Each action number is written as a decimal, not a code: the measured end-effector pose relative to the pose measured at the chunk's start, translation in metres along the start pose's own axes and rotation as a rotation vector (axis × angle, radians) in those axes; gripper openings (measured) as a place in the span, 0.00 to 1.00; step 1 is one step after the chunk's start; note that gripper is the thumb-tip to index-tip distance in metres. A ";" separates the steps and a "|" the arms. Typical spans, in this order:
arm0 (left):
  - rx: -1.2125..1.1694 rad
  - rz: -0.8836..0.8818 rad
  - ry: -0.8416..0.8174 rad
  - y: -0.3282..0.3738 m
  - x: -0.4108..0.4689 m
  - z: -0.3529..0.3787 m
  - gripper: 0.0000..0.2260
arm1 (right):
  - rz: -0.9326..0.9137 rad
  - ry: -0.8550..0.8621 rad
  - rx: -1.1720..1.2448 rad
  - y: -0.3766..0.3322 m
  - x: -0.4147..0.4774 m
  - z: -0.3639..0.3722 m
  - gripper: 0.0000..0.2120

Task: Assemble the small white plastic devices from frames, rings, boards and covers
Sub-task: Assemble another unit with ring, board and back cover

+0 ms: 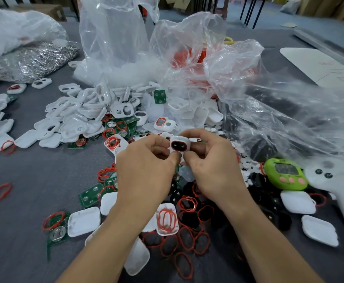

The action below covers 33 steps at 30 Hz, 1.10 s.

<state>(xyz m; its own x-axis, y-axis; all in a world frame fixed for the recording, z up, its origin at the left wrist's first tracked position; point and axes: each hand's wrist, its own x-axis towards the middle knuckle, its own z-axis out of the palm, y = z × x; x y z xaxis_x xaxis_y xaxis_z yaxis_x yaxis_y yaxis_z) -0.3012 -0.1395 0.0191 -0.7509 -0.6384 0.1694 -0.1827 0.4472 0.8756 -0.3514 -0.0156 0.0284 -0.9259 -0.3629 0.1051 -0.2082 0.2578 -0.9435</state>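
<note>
White device [179,145]: small, rounded, with a red ring round a dark two-hole face. It is held up over the grey counter [24,170], between both hands. The left hand [146,172] pinches its left side, thumb curled at the lower edge. The right hand [214,166] pinches the right side, thumb under it. Just behind is a heap of glossy white frames [81,111], then crinkled clear plastic bags [187,58]. Under the wrists lie thin red rings [187,203], green boards [90,195] and smooth white covers [84,221]. A green timer [285,174] sits near the right hand, apart from it.
</note>
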 end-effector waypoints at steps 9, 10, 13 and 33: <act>-0.045 -0.004 -0.052 0.000 -0.001 0.000 0.08 | 0.066 0.036 0.046 -0.004 0.002 -0.003 0.12; -0.049 0.005 -0.057 0.001 -0.001 0.000 0.09 | 0.073 0.034 0.064 -0.005 0.002 -0.005 0.12; -0.042 0.043 -0.051 0.003 -0.001 -0.001 0.09 | 0.074 0.014 0.094 -0.005 0.002 -0.007 0.12; 0.226 0.131 0.025 0.003 -0.003 -0.004 0.03 | 0.038 0.329 -0.681 -0.025 -0.061 -0.117 0.18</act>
<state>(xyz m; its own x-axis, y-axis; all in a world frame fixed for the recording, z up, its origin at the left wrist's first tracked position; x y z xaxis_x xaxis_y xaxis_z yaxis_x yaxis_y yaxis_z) -0.2969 -0.1389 0.0229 -0.7620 -0.5800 0.2881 -0.2242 0.6536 0.7229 -0.3268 0.1047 0.0820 -0.9605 -0.0843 0.2651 -0.2239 0.7998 -0.5570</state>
